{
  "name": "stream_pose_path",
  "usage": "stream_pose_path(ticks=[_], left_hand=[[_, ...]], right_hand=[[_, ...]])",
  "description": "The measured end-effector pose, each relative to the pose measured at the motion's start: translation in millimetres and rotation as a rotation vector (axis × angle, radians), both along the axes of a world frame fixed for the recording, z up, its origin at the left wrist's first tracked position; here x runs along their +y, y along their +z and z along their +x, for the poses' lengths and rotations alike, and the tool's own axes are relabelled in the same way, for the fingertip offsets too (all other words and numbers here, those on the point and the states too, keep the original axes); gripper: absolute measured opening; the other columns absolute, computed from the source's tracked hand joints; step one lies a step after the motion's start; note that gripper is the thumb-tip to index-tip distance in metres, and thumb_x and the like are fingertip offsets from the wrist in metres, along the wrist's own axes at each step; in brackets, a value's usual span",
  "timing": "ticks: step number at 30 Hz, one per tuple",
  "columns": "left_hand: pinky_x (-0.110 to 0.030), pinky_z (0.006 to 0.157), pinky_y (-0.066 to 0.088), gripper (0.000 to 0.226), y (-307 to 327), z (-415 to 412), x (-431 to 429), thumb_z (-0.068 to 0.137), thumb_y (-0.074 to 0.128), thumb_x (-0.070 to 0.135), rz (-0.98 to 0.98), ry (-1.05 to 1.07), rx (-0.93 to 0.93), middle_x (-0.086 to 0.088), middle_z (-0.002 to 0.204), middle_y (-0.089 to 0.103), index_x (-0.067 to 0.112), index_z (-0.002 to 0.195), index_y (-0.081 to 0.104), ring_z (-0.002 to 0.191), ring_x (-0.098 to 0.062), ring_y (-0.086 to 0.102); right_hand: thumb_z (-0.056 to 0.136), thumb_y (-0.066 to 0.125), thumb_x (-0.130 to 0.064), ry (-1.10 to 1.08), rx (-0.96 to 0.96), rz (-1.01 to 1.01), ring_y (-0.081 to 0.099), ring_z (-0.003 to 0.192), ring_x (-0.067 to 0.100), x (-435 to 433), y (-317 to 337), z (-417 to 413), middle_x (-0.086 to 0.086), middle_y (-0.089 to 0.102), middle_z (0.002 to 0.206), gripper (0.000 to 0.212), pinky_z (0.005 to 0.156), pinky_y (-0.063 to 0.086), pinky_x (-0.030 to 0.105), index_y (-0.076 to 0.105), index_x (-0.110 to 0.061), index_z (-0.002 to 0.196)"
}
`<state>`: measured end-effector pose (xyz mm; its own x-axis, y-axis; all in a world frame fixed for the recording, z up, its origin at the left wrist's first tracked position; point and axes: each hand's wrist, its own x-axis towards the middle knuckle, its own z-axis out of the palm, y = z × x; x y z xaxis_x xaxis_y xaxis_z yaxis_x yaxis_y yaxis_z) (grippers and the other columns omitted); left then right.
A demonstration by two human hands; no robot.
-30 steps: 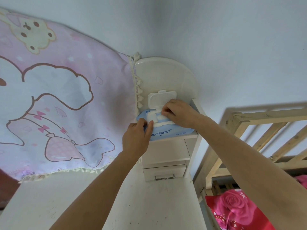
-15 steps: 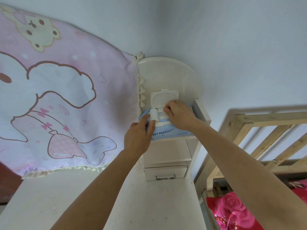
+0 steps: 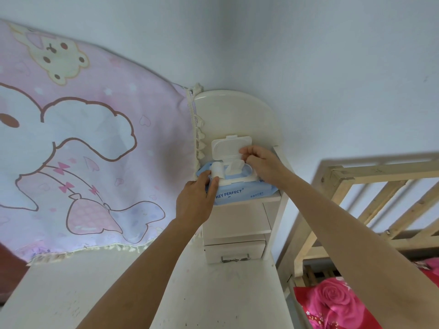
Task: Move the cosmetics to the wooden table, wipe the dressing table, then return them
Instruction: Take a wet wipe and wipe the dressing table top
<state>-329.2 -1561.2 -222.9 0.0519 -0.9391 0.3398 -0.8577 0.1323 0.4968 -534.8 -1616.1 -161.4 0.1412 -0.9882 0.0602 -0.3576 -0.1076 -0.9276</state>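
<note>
The bare white top of our dressing table [image 3: 213, 293] stretches nearest to us, with no cosmetics on it, so we judge the clearing done and the wiping about to start. Farther on, our left hand [image 3: 196, 200] presses on the blue pack of wipes [image 3: 240, 194] on the little shelf above the drawer [image 3: 234, 251], and its thumb and fingers now pinch a small rolled wipe [image 3: 217, 170] that has come up from the opening since a second ago. Our right hand [image 3: 262, 166] has lifted off the opening and its fingertips close on the edge of the flip lid [image 3: 229, 148], which stands up; whether they grip it firmly we cannot tell. Beyond hang the pink curtain [image 3: 83, 150] and the wall. With a wipe free, we expect to shut the lid and wipe.
</note>
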Motion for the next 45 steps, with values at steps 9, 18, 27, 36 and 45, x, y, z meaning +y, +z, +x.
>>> stream_pose_path(ticks=[9, 18, 27, 36, 45], left_hand=[[-0.028, 0.055, 0.035, 0.042, 2, 0, 0, 0.099, 0.032, 0.054, 0.023, 0.012, -0.001, 0.002, 0.083, 0.058, 0.026, 0.124, 0.05, 0.076, -0.017, 0.051], [-0.028, 0.063, 0.038, 0.041, 2, 1, 1, 0.099, 0.036, 0.055, 0.048, 0.027, 0.033, -0.003, 0.094, 0.064, 0.021, 0.117, 0.049, 0.078, -0.017, 0.052], [-0.029, 0.061, 0.039, 0.038, 1, 3, 0, 0.098, 0.038, 0.056, 0.047, 0.031, 0.046, -0.001, 0.093, 0.064, 0.021, 0.106, 0.05, 0.076, -0.017, 0.053], [-0.029, 0.063, 0.047, 0.042, -1, 3, 1, 0.098, 0.035, 0.057, 0.024, 0.012, 0.048, 0.001, 0.094, 0.065, 0.02, 0.109, 0.053, 0.078, -0.016, 0.058], [-0.025, 0.057, 0.045, 0.039, -1, 4, 1, 0.099, 0.036, 0.054, 0.016, -0.012, 0.014, -0.001, 0.092, 0.064, 0.02, 0.107, 0.052, 0.076, -0.016, 0.057]], right_hand=[[0.092, 0.067, -0.028, -0.039, 0.281, -0.206, 0.057, 0.079, 0.002, 1, -3, 10, -0.014, 0.064, 0.085, 0.005, 0.069, 0.038, 0.01, 0.07, -0.024, 0.091], [0.098, 0.06, -0.02, -0.173, -0.473, -0.186, 0.064, 0.082, 0.014, 17, 29, 6, 0.003, 0.07, 0.089, 0.017, 0.078, 0.056, 0.03, 0.071, -0.009, 0.103], [0.1, 0.057, -0.024, -0.293, -0.719, -0.173, 0.058, 0.092, 0.02, 30, 53, 6, 0.006, 0.065, 0.093, 0.019, 0.1, 0.047, 0.051, 0.073, -0.017, 0.092], [0.099, 0.059, -0.023, -0.322, -0.845, -0.264, 0.062, 0.118, 0.026, 39, 107, 2, 0.013, 0.067, 0.122, 0.017, 0.104, 0.049, 0.043, 0.069, -0.015, 0.111], [0.098, 0.06, -0.032, -0.299, -0.635, -0.388, 0.053, 0.081, 0.022, 28, 119, -13, 0.01, 0.061, 0.089, 0.018, 0.072, 0.045, 0.036, 0.07, -0.017, 0.093]])
